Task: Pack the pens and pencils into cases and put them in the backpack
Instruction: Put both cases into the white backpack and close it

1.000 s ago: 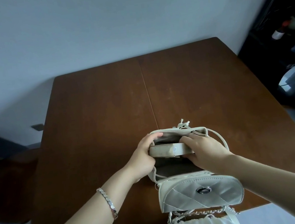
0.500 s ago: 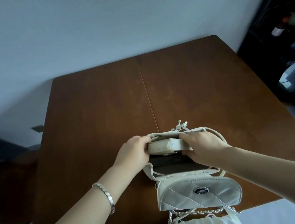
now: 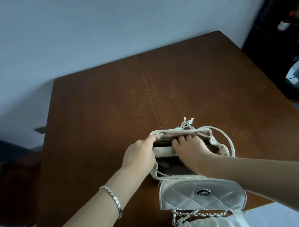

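Observation:
A small white quilted backpack (image 3: 202, 195) stands at the near edge of the brown table (image 3: 98, 119), its flap folded toward me and its mouth open. A pale pencil case (image 3: 163, 151) lies across the mouth, mostly sunk inside. My left hand (image 3: 140, 155) grips the left rim of the mouth and the case's left end. My right hand (image 3: 190, 147) presses down on the case with curled fingers, covering its right half. No loose pens or pencils are in view.
The backpack's drawstring knot (image 3: 186, 123) and strap loop (image 3: 229, 141) lie on the table behind and right of it. A chain strap (image 3: 200, 215) hangs over the near edge. A dark chair (image 3: 9, 187) stands left, dark shelving (image 3: 288, 20) at right.
The pencil case has gone from resting above the mouth to lying down inside the backpack. My right hand shifted from its right end onto its top; my left hand moved to the rim.

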The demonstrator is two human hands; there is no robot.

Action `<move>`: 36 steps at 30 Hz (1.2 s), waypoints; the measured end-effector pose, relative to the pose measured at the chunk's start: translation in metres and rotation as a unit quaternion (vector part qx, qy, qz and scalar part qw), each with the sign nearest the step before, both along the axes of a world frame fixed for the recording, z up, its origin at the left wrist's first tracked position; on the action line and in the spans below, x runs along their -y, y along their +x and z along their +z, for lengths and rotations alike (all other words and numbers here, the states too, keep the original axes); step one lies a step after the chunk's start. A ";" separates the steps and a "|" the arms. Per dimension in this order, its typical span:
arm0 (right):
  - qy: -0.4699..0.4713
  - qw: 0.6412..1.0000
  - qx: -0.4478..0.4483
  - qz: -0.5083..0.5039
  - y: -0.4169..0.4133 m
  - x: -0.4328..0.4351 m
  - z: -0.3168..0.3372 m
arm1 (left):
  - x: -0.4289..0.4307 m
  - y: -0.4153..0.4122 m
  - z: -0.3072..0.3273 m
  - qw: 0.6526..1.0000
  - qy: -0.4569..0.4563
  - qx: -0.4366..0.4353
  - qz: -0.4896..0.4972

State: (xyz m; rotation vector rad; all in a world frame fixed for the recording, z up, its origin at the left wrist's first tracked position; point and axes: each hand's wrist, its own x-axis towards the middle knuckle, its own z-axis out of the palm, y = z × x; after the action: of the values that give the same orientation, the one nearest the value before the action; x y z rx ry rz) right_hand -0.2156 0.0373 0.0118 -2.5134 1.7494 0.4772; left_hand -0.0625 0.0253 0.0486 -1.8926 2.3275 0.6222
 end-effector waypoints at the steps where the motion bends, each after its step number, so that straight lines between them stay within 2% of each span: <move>1: -0.011 1.000 -0.004 0.016 -0.004 -0.002 -0.002 | -0.002 -0.001 -0.001 1.000 -0.006 0.002 -0.008; 4: -0.014 0.996 0.059 0.062 -0.009 -0.006 -0.004 | -0.005 0.002 -0.003 1.000 -0.002 -0.008 -0.012; 6: 0.036 0.995 0.066 0.065 -0.006 -0.005 0.007 | -0.005 0.005 -0.003 1.000 -0.006 0.010 -0.018; 10: 0.009 0.994 0.094 0.055 -0.007 -0.002 0.001 | 0.002 0.007 0.001 0.995 -0.005 0.062 -0.074; 14: -0.048 0.989 0.129 0.062 -0.017 -0.001 -0.004 | 0.008 0.000 0.009 0.978 -0.041 0.054 -0.195; 16: -0.064 0.986 0.145 0.052 -0.021 -0.001 -0.003 | 0.008 -0.003 0.013 0.967 -0.031 0.033 -0.251; 20: -0.023 0.974 0.225 -0.025 -0.026 -0.003 0.002 | 0.014 0.005 0.015 0.968 0.022 -0.020 -0.249; 22: 0.006 0.968 0.244 -0.059 -0.025 0.000 0.003 | 0.015 0.010 0.009 0.951 -0.036 -0.010 -0.306; 25: 0.018 0.970 0.234 -0.065 -0.023 0.004 0.004 | 0.014 0.009 0.000 0.908 -0.127 0.064 -0.393; 27: 0.026 0.971 0.227 -0.067 -0.022 0.007 0.004 | 0.015 0.004 -0.002 0.896 -0.160 0.094 -0.403; 31: 0.040 0.972 0.217 -0.080 -0.019 0.016 0.007 | 0.019 -0.012 -0.005 0.885 -0.204 0.093 -0.407; 36: 0.042 0.971 0.225 -0.077 -0.018 0.024 0.006 | 0.016 -0.015 -0.019 0.906 -0.201 0.107 -0.357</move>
State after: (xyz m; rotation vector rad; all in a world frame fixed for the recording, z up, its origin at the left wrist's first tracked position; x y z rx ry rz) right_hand -0.2334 0.0137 0.0175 -2.1808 1.6788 -0.0293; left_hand -0.0773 0.0089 0.0293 -0.9583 2.8506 -0.1477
